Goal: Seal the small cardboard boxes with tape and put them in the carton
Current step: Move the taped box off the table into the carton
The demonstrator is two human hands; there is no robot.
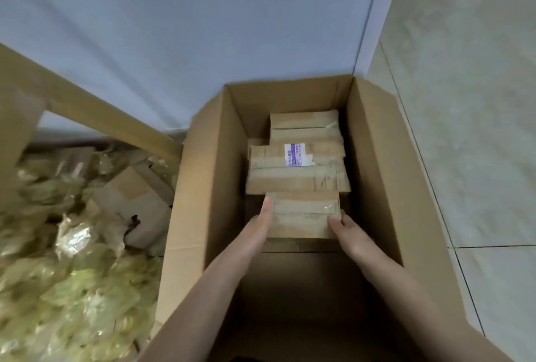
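A tall open carton stands on the floor against the wall. Inside it lie several taped small cardboard boxes, stacked toward the far end; one carries a white and purple label. Both my arms reach down into the carton. My left hand and my right hand hold the nearest small taped box by its left and right sides, thumb on top at the left. This box sits just in front of the stack. The near part of the carton's floor is dark.
Left of the carton lies a heap of crumpled yellowish plastic wrap with another small box in it. A wooden table frame runs above the heap. Tiled floor is at the right, the wall behind.
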